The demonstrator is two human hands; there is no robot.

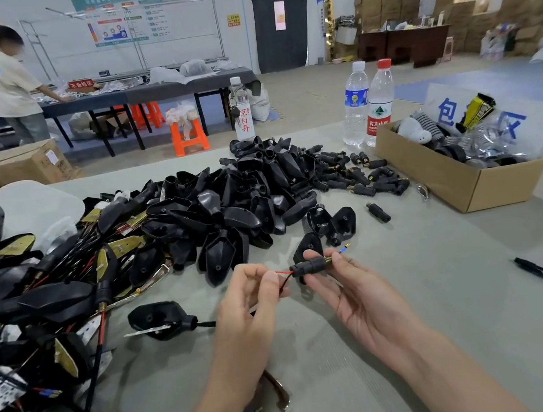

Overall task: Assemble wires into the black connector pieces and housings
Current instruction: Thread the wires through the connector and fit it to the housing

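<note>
Fingers of the left hand (251, 298) pinch the wires (284, 274); the right hand (347, 292) pinches the black connector (309, 266). Tugging unevenly could unseat them.

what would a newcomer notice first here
A big heap of black housings fills the middle of the table. In front, the left hand pinches red and black wires running into a black connector held by the right hand. A cardboard box sits at far right.
</note>
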